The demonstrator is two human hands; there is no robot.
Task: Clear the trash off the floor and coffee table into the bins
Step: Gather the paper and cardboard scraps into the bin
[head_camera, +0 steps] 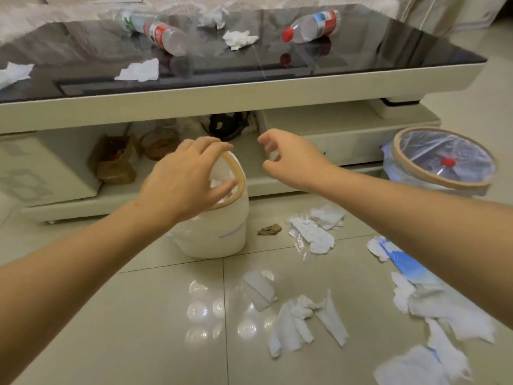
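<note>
A white bin (219, 234) with a tan rim stands on the floor in front of the coffee table (249, 90), with white tissue in its mouth. My left hand (186, 179) is spread over that mouth, fingertips at the rim, holding nothing. My right hand (291, 159) hovers just right of the bin, fingers curled and apart, empty. Crumpled tissues (302, 320) and a plastic wrapper (313, 234) lie scattered on the tiles. On the glossy table top lie plastic bottles (166, 37) (313, 26) and tissues (240, 38) (140, 70).
A second bin (444, 184) with a clear liner holds a red-capped bottle, at the right by the table's corner. A blue-and-white wrapper (408, 262) and a brown scrap (269, 229) lie on the floor. The table's lower shelf holds a box (113, 159) and clutter.
</note>
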